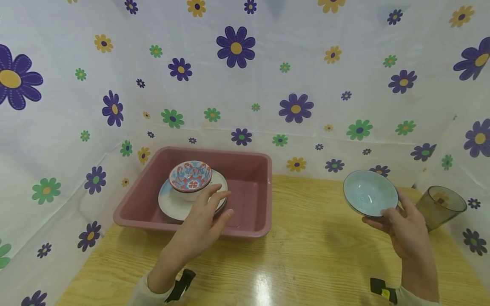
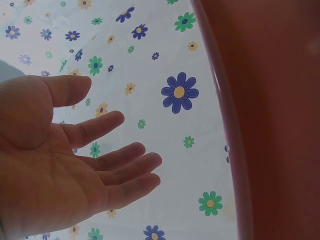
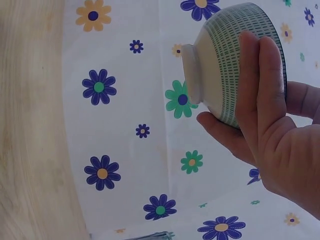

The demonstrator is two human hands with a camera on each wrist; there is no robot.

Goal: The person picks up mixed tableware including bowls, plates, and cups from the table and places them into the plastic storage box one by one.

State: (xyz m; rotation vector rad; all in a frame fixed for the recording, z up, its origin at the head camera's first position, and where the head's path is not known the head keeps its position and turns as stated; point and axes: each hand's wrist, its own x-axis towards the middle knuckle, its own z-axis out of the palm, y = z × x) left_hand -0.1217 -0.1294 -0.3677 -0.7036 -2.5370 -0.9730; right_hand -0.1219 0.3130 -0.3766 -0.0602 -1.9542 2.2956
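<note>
In the head view my right hand (image 1: 407, 229) grips a pale blue bowl (image 1: 369, 192) by its rim, thumb on the inner edge, held up over the right of the table. The right wrist view shows the outside of this bowl (image 3: 222, 65), white with green dashes and a foot ring, fingers spread along its wall. My left hand (image 1: 204, 221) hovers over the near side of a pink basin (image 1: 249, 233), its fingers apart and holding nothing. Inside the basin a red-and-blue patterned bowl (image 1: 191, 176) is stacked on a white plate (image 1: 172, 208).
A smoky clear glass (image 1: 440, 208) stands at the right end of the wooden table (image 1: 298, 255), just beyond my right hand. Flower-printed sheeting (image 1: 264, 85) rises behind the table and at both sides.
</note>
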